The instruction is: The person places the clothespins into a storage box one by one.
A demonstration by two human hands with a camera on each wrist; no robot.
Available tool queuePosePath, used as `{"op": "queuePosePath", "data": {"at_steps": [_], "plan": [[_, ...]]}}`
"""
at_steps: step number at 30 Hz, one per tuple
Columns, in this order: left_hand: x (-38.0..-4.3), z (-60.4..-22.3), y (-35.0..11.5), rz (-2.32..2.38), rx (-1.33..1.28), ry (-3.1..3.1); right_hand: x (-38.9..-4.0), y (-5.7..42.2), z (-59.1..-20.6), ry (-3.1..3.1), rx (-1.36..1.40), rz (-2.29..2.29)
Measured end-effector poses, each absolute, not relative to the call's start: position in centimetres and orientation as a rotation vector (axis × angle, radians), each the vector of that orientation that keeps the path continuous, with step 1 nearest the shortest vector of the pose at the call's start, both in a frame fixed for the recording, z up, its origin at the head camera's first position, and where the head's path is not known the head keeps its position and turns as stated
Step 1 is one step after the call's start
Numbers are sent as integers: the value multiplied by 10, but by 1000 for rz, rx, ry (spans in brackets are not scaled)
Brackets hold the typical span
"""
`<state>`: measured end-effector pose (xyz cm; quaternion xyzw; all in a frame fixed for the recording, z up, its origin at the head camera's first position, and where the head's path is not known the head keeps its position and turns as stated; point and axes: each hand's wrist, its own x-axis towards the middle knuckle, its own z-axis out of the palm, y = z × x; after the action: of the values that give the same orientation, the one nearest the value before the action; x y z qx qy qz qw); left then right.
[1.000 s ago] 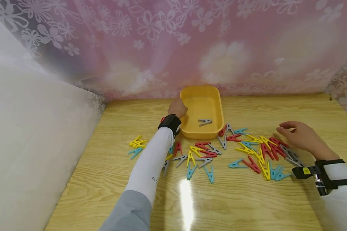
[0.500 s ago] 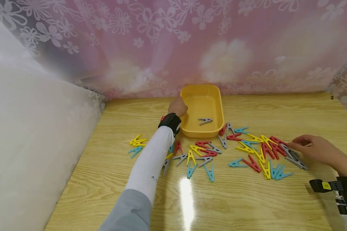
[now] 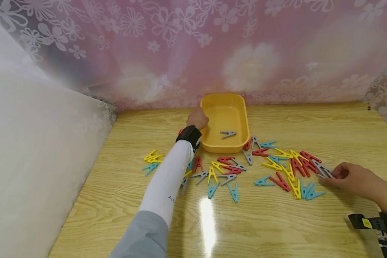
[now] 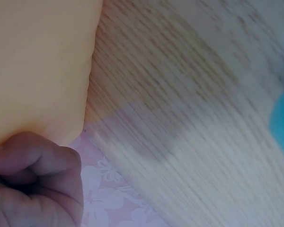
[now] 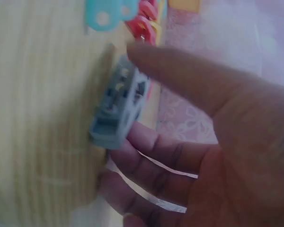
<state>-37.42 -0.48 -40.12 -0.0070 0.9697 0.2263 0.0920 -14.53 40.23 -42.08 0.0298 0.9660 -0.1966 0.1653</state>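
My left hand (image 3: pixel 198 119) grips the left rim of a yellow plastic basin (image 3: pixel 224 147). In the left wrist view its curled fingers (image 4: pixel 35 156) lie against the basin wall (image 4: pixel 38 71). One grey clothespin (image 3: pixel 228 134) lies inside the basin. At the right of the table, my right hand (image 3: pixel 361 181) has thumb and fingers around a grey clothespin (image 5: pixel 114 106), seen end-on in the right wrist view. Beside that hand are another grey clothespin (image 3: pixel 319 166) and red clothespins (image 3: pixel 306 166).
Several yellow, red, blue and grey clothespins lie in front of the basin, such as a blue one (image 3: pixel 234 193), and right of it, such as a red one (image 3: pixel 280 182). A yellow clothespin (image 3: pixel 153 156) lies left. A flowered backdrop (image 3: pixel 180 64) stands behind the table.
My right hand has moved right and toward me, down onto the grey clothespins at the pile's right end, and its fingers have closed around one. The left hand stays on the basin.
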Motion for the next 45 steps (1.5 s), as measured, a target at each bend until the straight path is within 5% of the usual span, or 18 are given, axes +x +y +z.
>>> {"op": "queuePosePath", "data": {"at_steps": [23, 32, 45], "plan": [[-371, -398, -7, 675, -7, 2902, -146, 389, -412, 2917, 201, -595], [-372, -401, -7, 663, -9, 2905, -182, 332, -371, 3076, 86, -661], [-369, -398, -6, 661, -38, 2913, -261, 213, -347, 3178, -431, -770]]}}
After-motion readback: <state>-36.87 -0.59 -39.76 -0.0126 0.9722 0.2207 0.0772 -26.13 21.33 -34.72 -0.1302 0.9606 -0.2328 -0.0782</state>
